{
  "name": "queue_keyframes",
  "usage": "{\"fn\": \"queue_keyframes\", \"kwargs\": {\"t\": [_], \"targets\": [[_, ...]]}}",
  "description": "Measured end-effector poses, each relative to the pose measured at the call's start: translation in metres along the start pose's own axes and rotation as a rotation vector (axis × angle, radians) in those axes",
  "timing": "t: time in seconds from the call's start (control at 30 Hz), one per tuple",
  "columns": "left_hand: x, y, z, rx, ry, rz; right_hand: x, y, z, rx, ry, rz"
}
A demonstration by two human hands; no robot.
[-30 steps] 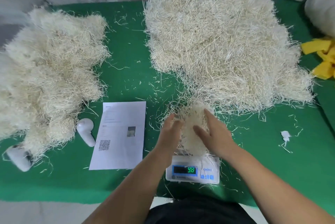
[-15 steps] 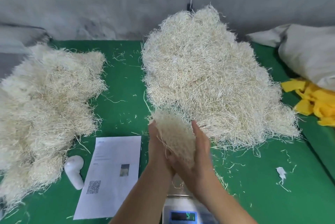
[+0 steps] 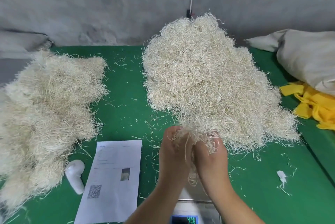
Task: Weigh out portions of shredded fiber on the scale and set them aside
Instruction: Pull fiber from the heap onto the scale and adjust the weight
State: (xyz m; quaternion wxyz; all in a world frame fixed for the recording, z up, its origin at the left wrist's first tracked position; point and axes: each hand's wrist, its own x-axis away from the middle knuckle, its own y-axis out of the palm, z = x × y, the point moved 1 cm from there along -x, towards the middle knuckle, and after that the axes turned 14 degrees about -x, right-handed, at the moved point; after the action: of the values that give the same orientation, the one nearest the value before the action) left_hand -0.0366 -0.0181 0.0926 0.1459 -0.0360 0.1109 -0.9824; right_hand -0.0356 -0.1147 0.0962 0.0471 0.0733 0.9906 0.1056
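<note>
My left hand [image 3: 175, 155] and my right hand [image 3: 211, 156] are pressed together around a portion of shredded fiber [image 3: 194, 132], held above the table just in front of the big fiber heap [image 3: 208, 82]. Pale strands stick out above the fingers and hang down between the palms. The scale [image 3: 188, 213] lies below my wrists at the bottom edge, its pan bare and its blue display partly cut off. A second heap of fiber [image 3: 47, 107] covers the left side of the green table [image 3: 125, 86].
A printed sheet with a QR code [image 3: 112, 178] lies left of the scale, with a white plastic device [image 3: 76, 175] beside it. Yellow cloth pieces [image 3: 315, 104] and a pale sack [image 3: 308, 57] sit at the right. A grey wall rises behind.
Both hands lifted the fiber portion off the scale and squeezed it tighter between the palms, close to the big heap. The view tilted upward, so the scale slid to the bottom edge.
</note>
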Motion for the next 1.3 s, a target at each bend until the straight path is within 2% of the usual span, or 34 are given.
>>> {"fn": "queue_keyframes", "kwargs": {"t": [0.03,0.1,0.2,0.27,0.37,0.43,0.53,0.6,0.73,0.83,0.93,0.97,1.03,1.17,1.23,1.3], "targets": [[0.001,0.004,0.003,-0.004,0.005,-0.029,-0.003,0.002,-0.002,0.053,-0.036,0.007],[-0.002,0.012,0.012,0.037,-0.093,-0.099,-0.010,0.006,-0.003,0.181,-0.058,0.021],[-0.019,0.009,0.022,0.188,-0.341,-0.082,-0.023,0.007,-0.013,0.199,0.200,-0.006],[-0.032,-0.009,0.027,0.256,-0.425,-0.075,-0.033,0.000,-0.020,0.126,0.321,-0.067],[-0.040,-0.031,0.036,0.288,-0.361,-0.054,-0.045,-0.010,-0.031,-0.053,0.300,-0.016],[-0.036,-0.032,0.046,0.282,-0.297,-0.048,-0.048,-0.003,-0.033,-0.060,0.236,-0.005],[-0.022,-0.017,0.066,0.256,-0.217,-0.198,-0.044,0.019,-0.035,0.000,0.127,-0.062],[-0.025,-0.016,0.074,0.251,-0.222,-0.154,-0.046,0.026,-0.042,0.038,0.102,-0.098],[-0.054,-0.030,0.073,0.466,-0.349,-0.050,-0.054,0.021,-0.065,0.037,0.128,-0.240],[-0.061,-0.029,0.068,0.373,-0.337,-0.102,-0.055,0.022,-0.066,-0.076,0.125,-0.083],[-0.055,-0.027,0.065,0.288,-0.393,-0.175,-0.044,0.031,-0.066,-0.082,0.162,-0.135],[-0.054,-0.028,0.066,0.290,-0.399,-0.201,-0.042,0.030,-0.066,-0.065,0.164,-0.102],[-0.053,-0.033,0.070,0.269,-0.346,-0.230,-0.046,0.022,-0.066,-0.063,0.153,-0.059],[-0.048,-0.035,0.074,0.258,-0.278,-0.117,-0.050,0.018,-0.072,-0.096,0.144,-0.004],[-0.038,-0.031,0.069,0.286,-0.253,-0.165,-0.048,0.026,-0.072,-0.007,0.083,-0.004],[-0.028,-0.027,0.069,0.262,-0.207,-0.221,-0.043,0.032,-0.067,0.050,0.100,-0.035]]}}
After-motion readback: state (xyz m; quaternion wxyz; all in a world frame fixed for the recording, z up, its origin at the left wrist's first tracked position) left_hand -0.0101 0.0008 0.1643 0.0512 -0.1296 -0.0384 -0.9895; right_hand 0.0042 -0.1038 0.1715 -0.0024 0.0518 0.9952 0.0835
